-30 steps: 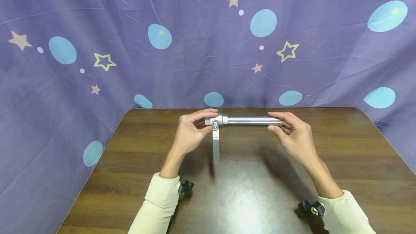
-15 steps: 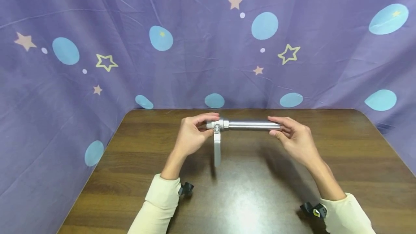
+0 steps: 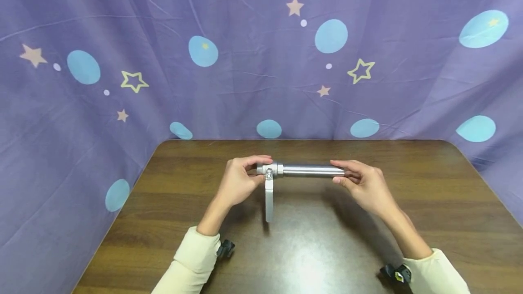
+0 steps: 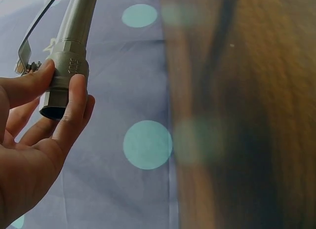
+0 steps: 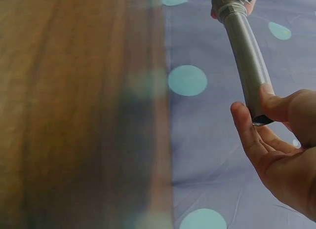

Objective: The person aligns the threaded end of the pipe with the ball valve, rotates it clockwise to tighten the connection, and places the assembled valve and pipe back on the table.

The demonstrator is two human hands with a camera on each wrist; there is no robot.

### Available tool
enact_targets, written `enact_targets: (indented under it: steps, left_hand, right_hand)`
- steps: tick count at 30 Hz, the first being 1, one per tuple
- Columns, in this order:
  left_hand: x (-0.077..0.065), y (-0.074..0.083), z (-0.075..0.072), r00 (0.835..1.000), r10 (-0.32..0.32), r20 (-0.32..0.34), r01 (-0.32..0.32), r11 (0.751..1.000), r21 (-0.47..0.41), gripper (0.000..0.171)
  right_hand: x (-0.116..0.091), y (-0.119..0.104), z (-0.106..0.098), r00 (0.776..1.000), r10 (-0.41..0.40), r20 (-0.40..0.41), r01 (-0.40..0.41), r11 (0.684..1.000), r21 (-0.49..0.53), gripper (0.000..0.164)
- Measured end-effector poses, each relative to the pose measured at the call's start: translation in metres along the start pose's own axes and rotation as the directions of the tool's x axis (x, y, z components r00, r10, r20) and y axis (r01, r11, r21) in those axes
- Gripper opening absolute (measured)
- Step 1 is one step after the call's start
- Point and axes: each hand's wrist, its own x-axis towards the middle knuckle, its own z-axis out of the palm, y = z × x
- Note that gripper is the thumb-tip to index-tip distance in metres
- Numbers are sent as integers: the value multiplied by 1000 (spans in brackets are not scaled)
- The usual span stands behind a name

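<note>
A silver ball valve (image 3: pixel 273 169) with a smooth metal pipe (image 3: pixel 308 170) joined to its right side is held level above the table, crosswise to me. My left hand (image 3: pixel 239 180) grips the valve body between thumb and fingers; the left wrist view shows its open hexagonal end (image 4: pixel 54 101) and raised lettering. The flat lever handle (image 3: pixel 269 203) points toward me, square to the pipe. At the other end, my right hand (image 3: pixel 365 187) pinches the pipe near its tip. In the right wrist view the pipe's end rim (image 5: pixel 262 121) shows between thumb and fingers.
The brown wooden table (image 3: pixel 184 212) lies beneath, its far edge against a purple curtain (image 3: pixel 245 80) printed with stars and blue spots. Black wrist mounts (image 3: pixel 225 248) sit at both cream sleeves (image 3: pixel 194 253).
Both hands, still holding the valve and pipe, have come lower in the head view, toward me, and slightly left. The head view has also tipped up slightly. Their grips look the same.
</note>
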Motion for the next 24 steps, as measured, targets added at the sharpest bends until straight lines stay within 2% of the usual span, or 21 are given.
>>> enact_targets:
  steps: [9,16,24]
  left_hand:
    - [-9,-5,1,1000,-11,26,7,984,176,41]
    - [-13,-10,3,994,-91,60,72,963,258,42]
    - [-16,-16,8,977,-186,107,144,938,317,45]
  right_hand:
    - [-7,8,8,997,35,63,-34,999,-8,39]
    - [-7,15,10,991,65,117,-59,997,-55,38]
    - [-8,17,13,968,138,209,-120,988,-101,36]
